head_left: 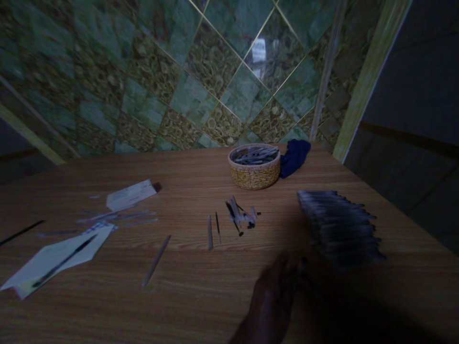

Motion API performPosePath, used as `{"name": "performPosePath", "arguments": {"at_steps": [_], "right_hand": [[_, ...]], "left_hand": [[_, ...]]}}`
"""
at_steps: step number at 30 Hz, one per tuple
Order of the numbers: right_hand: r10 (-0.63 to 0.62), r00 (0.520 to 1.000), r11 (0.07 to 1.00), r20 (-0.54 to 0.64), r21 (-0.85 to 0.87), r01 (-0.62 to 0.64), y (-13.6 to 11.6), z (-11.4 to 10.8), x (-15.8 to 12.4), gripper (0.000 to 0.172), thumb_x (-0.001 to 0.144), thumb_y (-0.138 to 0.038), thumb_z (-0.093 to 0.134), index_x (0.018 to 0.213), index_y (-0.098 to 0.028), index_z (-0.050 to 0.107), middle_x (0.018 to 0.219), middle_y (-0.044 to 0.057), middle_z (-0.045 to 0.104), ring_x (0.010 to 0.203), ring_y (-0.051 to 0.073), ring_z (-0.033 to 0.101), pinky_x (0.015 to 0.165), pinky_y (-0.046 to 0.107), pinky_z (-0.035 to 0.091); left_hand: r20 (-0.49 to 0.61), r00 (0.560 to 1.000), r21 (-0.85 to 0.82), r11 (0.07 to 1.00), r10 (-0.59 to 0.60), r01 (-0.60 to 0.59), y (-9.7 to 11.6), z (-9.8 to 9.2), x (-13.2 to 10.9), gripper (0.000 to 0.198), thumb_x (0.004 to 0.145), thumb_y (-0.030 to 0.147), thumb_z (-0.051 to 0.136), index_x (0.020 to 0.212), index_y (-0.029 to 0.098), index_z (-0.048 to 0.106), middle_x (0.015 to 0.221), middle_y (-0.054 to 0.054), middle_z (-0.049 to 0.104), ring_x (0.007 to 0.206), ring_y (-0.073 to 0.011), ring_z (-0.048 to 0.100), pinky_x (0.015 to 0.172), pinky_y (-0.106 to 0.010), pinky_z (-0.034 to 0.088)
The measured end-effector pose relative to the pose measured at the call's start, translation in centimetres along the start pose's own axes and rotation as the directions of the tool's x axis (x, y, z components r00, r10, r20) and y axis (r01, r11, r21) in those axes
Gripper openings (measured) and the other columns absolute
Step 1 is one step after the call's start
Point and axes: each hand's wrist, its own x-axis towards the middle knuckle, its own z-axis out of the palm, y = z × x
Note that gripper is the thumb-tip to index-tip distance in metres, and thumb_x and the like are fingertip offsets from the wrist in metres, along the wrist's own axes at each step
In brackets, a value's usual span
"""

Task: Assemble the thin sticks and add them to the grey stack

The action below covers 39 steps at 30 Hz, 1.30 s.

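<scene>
My left hand (268, 298) reaches in from the bottom, right of the middle, low over the wooden table. Its fingers are curled together around something dark and small that I cannot make out. A very dark shape (358, 306) at the lower right seems to be my right hand and forearm; its fingers are lost in shadow. Just beyond lies a dense row of dark pens (340, 227), side by side and blurred. Ahead and to the left is a small heap of pen parts (242, 215), with a pale pen barrel (210, 232) and a thin refill (218, 228) beside it.
A round woven basket (255, 176) full of pens stands at the back, touching a dark blue cloth (295, 155). On the left lie a pale barrel (157, 260), a paper sheet (71, 248) with a dark pen on it, a folded paper (131, 195) and several thin strips (122, 217). A tiled wall rises behind.
</scene>
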Motion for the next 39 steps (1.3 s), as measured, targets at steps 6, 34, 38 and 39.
{"name": "performPosePath", "arguments": {"at_steps": [6, 34, 38, 39], "right_hand": [[0.017, 0.997, 0.992, -0.072, -0.127, -0.026, 0.9, 1.4, -1.1, 0.03, 0.091, -0.03, 0.034, 0.086, -0.022, 0.063, 0.078, 0.006, 0.067, 0.067, 0.018, 0.062, 0.064, 0.03, 0.051], [0.152, 0.988, 0.981, 0.031, -0.124, -0.147, -0.4, -1.2, 0.1, 0.021, 0.086, -0.034, 0.046, 0.091, -0.03, 0.066, 0.084, 0.003, 0.07, 0.072, 0.019, 0.064, 0.061, 0.026, 0.048], [0.168, 0.985, 0.973, 0.024, -0.166, -0.162, 1.2, -4.4, 1.0, 0.024, 0.084, -0.034, 0.047, 0.072, -0.026, 0.065, 0.062, 0.002, 0.066, 0.05, 0.016, 0.057, 0.046, 0.024, 0.039], [0.176, 0.984, 0.96, -0.02, -0.216, -0.176, 2.0, -5.4, 1.0, 0.023, 0.084, -0.033, 0.047, 0.073, -0.025, 0.065, 0.062, 0.002, 0.066, 0.05, 0.016, 0.057, 0.046, 0.025, 0.038]], "left_hand": [[0.043, 0.996, 0.099, 0.991, 0.081, -0.085, 0.4, -0.3, -0.3, 0.046, 0.081, 0.016, 0.049, 0.127, 0.022, 0.045, 0.108, -0.009, 0.065, 0.095, -0.0198, 0.062, 0.083, -0.03, 0.05], [-0.044, 0.996, 0.055, 0.995, 0.081, -0.079, -1.9, 0.8, -0.1, 0.046, 0.079, 0.024, 0.053, 0.125, 0.025, 0.052, 0.111, -0.008, 0.066, 0.098, -0.0232, 0.062, 0.089, -0.031, 0.047], [-0.079, 0.994, 0.118, 0.991, 0.071, -0.062, -2.3, 1.3, -0.3, 0.05, 0.079, 0.025, 0.054, 0.129, 0.023, 0.048, 0.12, -0.01, 0.062, 0.107, -0.0255, 0.058, 0.092, -0.033, 0.047], [-0.091, 0.994, 0.136, 0.989, 0.064, -0.051, -2.4, 1.4, -0.4, 0.047, 0.08, 0.027, 0.054, 0.127, 0.024, 0.051, 0.117, -0.01, 0.063, 0.105, -0.0253, 0.059, 0.09, -0.033, 0.048]]}}
